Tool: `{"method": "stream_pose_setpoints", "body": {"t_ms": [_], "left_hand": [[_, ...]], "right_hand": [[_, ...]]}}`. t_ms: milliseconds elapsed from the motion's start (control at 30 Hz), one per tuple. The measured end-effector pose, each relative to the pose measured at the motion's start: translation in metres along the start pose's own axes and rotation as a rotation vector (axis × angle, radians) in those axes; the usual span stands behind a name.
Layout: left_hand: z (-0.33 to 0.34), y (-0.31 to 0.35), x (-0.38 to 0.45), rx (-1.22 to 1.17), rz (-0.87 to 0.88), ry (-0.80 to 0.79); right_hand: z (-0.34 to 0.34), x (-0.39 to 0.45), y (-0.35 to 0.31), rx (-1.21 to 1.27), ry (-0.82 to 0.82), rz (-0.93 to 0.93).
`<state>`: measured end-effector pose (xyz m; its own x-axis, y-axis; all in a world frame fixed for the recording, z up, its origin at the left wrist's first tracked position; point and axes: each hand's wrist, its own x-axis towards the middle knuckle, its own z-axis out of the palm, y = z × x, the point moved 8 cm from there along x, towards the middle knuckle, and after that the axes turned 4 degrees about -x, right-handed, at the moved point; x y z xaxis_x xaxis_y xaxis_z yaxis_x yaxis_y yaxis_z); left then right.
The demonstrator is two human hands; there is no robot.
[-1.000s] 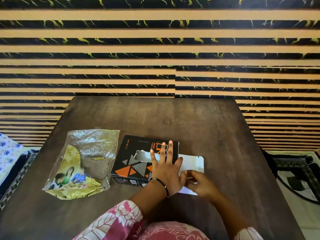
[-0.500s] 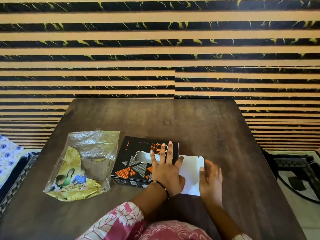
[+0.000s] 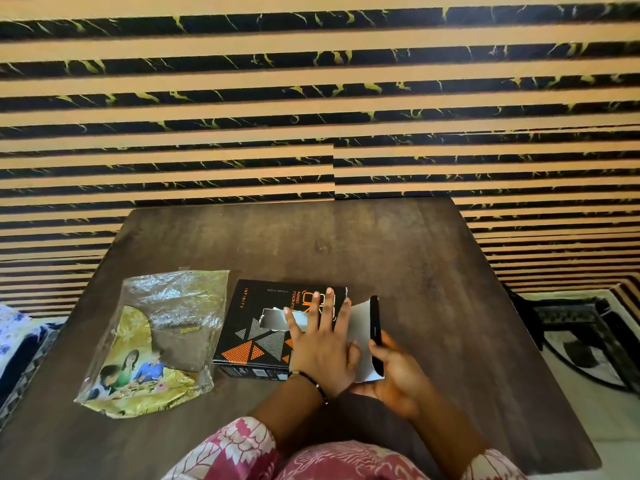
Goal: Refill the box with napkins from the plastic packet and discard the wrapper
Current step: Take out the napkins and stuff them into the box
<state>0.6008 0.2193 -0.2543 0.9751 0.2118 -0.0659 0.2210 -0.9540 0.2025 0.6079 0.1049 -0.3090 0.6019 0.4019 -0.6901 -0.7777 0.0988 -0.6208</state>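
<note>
Pressing flat on the black box (image 3: 263, 327), the left hand (image 3: 320, 344) is lying palm down with its fingers spread wide across the lid, grasping nothing, a dark beaded band sitting at its wrist. The box is resting on the dark wooden counter (image 3: 398, 258) directly under that hand, its top torn open in a ragged hole where something pale is showing (whether that is napkins cannot be told). Just beside the left hand, on its right, the right hand (image 3: 394, 372) is curling around the box's end flap (image 3: 363, 337), thumb on the black outer face and fingers underneath, holding the flap raised on edge so its white inner side is facing the left hand. Well to the left of both hands, apart from the box, the plastic packet (image 3: 152, 341) is lying flat and crumpled on the counter, clear at its far end and printed yellow with a picture of people at its near end; it is looking emptied. Pink floral sleeves are showing at the bottom edge, below both hands.
</note>
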Motion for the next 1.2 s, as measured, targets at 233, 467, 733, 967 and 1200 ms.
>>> {"method": "stream_pose_setpoints", "body": {"t_ms": [233,467,733,967,1200], "left_hand": [[-0.001,0.0,-0.004,-0.081,0.025,0.033],[-0.006,0.003,-0.003,-0.168,0.059,0.037],[-0.009,0.001,-0.004,-0.218,0.028,0.032],[-0.009,0.002,-0.005,-0.198,0.029,0.007],[-0.009,0.002,-0.003,-0.23,0.036,0.043]], "right_hand": [[0.033,-0.009,-0.005,-0.195,-0.066,-0.073],[0.034,-0.006,-0.003,-0.487,-0.03,-0.073],[0.038,-0.004,0.0,-0.587,-0.054,-0.165],[0.039,-0.001,-0.002,-0.6,-0.095,-0.261],[0.041,-0.002,0.007,-0.681,-0.184,-0.208]]}}
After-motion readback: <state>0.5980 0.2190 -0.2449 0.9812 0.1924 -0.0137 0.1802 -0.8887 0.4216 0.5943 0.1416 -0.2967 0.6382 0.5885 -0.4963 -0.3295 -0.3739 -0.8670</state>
